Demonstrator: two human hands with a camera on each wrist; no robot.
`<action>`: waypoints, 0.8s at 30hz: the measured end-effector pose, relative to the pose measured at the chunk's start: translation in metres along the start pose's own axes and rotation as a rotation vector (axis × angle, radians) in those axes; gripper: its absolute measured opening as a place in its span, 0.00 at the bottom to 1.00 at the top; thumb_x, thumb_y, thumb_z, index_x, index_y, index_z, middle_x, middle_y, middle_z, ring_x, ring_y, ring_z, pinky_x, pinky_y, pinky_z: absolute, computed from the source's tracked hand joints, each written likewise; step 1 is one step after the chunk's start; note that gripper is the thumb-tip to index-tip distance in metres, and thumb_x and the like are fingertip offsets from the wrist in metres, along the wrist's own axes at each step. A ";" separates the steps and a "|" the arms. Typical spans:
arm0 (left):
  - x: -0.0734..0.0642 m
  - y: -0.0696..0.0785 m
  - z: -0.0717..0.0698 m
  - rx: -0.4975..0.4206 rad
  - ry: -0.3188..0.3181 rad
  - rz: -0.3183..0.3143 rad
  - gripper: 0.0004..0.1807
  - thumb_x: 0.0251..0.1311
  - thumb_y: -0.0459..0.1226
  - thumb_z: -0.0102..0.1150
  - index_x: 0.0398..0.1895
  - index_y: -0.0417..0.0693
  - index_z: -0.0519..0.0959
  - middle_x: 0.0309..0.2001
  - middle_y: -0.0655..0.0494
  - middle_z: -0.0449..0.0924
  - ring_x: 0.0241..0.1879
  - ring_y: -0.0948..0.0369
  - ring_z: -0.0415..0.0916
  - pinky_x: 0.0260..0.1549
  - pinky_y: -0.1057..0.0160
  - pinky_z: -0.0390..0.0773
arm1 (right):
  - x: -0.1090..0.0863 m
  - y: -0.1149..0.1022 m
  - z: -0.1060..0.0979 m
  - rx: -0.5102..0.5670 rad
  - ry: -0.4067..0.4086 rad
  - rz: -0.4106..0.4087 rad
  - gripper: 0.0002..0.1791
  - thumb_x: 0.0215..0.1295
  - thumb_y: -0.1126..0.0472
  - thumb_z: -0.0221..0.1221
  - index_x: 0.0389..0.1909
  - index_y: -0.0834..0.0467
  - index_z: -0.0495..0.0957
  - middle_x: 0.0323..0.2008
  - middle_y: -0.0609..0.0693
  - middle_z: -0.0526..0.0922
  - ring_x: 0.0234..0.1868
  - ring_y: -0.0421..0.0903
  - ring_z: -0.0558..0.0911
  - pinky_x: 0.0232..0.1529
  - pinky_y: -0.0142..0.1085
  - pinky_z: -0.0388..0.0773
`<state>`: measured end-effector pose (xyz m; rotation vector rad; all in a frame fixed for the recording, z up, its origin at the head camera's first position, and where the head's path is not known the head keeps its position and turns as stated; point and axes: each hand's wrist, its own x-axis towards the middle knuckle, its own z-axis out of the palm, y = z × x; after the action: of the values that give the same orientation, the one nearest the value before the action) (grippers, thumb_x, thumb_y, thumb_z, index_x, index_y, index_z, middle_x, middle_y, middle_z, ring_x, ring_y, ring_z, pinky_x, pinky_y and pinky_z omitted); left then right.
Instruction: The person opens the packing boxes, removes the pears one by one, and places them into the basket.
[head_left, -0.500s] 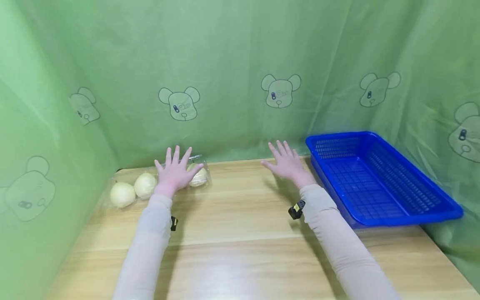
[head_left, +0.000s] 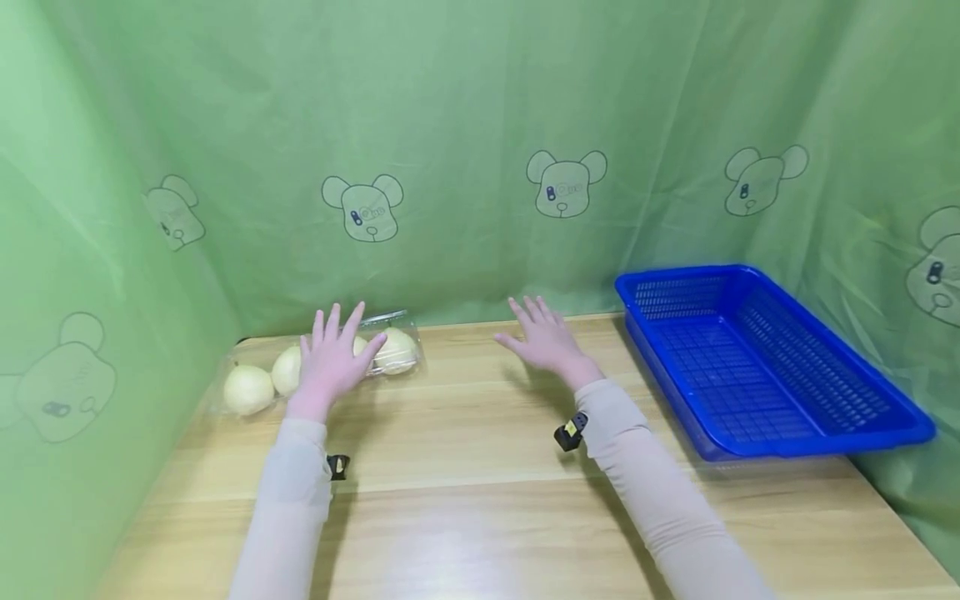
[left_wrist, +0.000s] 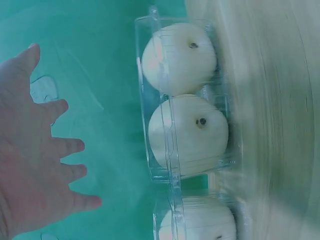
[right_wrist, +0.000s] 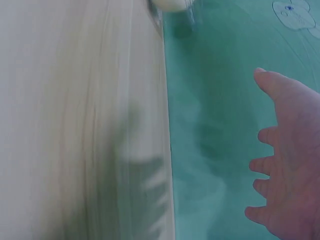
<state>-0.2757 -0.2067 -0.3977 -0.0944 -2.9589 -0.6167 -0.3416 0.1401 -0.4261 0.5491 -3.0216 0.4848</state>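
Several round, pale yellow pears (head_left: 248,389) lie in a row inside clear plastic packs (left_wrist: 172,172) at the table's back left. In the head view my left hand (head_left: 332,364) hovers in front of them and hides part of the row. Its fingers are spread, and the left wrist view shows it apart from the packs. My right hand (head_left: 551,343) hangs over the back of the table with its fingers extended, holding nothing. A blue plastic basket (head_left: 675,379) stands to its right, with no contact between them.
The wooden table (head_left: 450,467) ends at a green curtain (head_left: 465,167) printed with mouse faces, which closes off the back and both sides. Small black cameras (head_left: 572,432) sit at both wrists. The basket has raised, slatted walls.
Both hands have shifted left and slightly nearer. More of the pears at the right end of the row now shows, and the right hand is farther from the basket.
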 end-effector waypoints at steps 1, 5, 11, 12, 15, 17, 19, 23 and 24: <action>-0.002 -0.001 -0.001 -0.013 0.005 0.001 0.45 0.64 0.71 0.28 0.79 0.64 0.40 0.79 0.42 0.30 0.77 0.38 0.24 0.69 0.29 0.29 | 0.001 -0.003 0.003 0.005 -0.002 -0.005 0.46 0.69 0.31 0.41 0.78 0.55 0.44 0.77 0.63 0.45 0.78 0.64 0.42 0.75 0.62 0.40; -0.009 -0.004 -0.003 -0.080 0.024 0.003 0.44 0.65 0.69 0.27 0.79 0.62 0.39 0.78 0.38 0.31 0.76 0.36 0.26 0.71 0.30 0.34 | 0.003 -0.015 0.014 0.028 -0.006 -0.021 0.46 0.69 0.31 0.41 0.78 0.54 0.44 0.77 0.62 0.46 0.78 0.63 0.43 0.76 0.60 0.40; -0.014 -0.009 -0.003 -0.243 0.040 -0.036 0.42 0.67 0.67 0.26 0.79 0.63 0.37 0.79 0.41 0.29 0.77 0.37 0.27 0.68 0.26 0.38 | 0.005 -0.033 0.028 0.094 -0.026 -0.051 0.47 0.68 0.29 0.40 0.78 0.54 0.44 0.77 0.61 0.48 0.78 0.61 0.44 0.78 0.56 0.40; -0.015 -0.010 -0.002 -0.272 0.040 -0.043 0.41 0.67 0.67 0.26 0.79 0.64 0.37 0.79 0.41 0.29 0.77 0.37 0.27 0.67 0.25 0.38 | 0.006 -0.035 0.031 0.099 -0.030 -0.054 0.47 0.68 0.29 0.39 0.78 0.54 0.44 0.77 0.61 0.48 0.78 0.61 0.45 0.78 0.55 0.40; -0.014 -0.012 0.001 -0.349 0.041 -0.055 0.40 0.69 0.65 0.26 0.79 0.61 0.38 0.79 0.41 0.30 0.77 0.36 0.30 0.68 0.26 0.39 | 0.007 -0.044 0.037 0.151 -0.045 -0.080 0.47 0.68 0.30 0.40 0.78 0.56 0.45 0.77 0.60 0.49 0.78 0.60 0.46 0.78 0.54 0.41; -0.014 -0.015 0.003 -0.392 0.042 -0.060 0.39 0.70 0.63 0.25 0.79 0.59 0.38 0.79 0.40 0.31 0.77 0.37 0.32 0.69 0.27 0.40 | 0.010 -0.051 0.041 0.230 -0.063 -0.092 0.46 0.69 0.31 0.40 0.77 0.57 0.45 0.77 0.60 0.49 0.78 0.60 0.47 0.78 0.53 0.42; -0.013 -0.017 0.005 -0.429 0.045 -0.062 0.39 0.71 0.62 0.24 0.79 0.57 0.39 0.78 0.39 0.32 0.77 0.37 0.33 0.70 0.29 0.40 | 0.012 -0.058 0.043 0.350 -0.099 -0.098 0.46 0.70 0.32 0.41 0.77 0.58 0.44 0.77 0.60 0.49 0.78 0.59 0.48 0.78 0.51 0.43; -0.011 -0.020 0.011 -0.481 0.065 -0.057 0.38 0.72 0.60 0.24 0.79 0.52 0.42 0.78 0.39 0.38 0.77 0.40 0.37 0.73 0.34 0.41 | 0.016 -0.068 0.047 0.595 -0.188 -0.060 0.47 0.69 0.30 0.39 0.78 0.55 0.43 0.78 0.55 0.47 0.79 0.54 0.49 0.78 0.50 0.45; -0.011 -0.021 0.013 -0.491 0.070 -0.056 0.38 0.72 0.60 0.24 0.79 0.51 0.43 0.78 0.39 0.39 0.77 0.40 0.38 0.74 0.35 0.41 | 0.017 -0.070 0.048 0.646 -0.204 -0.044 0.47 0.68 0.29 0.39 0.78 0.54 0.44 0.79 0.53 0.47 0.79 0.53 0.49 0.78 0.50 0.45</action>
<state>-0.2684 -0.2214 -0.4189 -0.0314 -2.6830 -1.3096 -0.3322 0.0577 -0.4492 0.7175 -2.9773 1.5034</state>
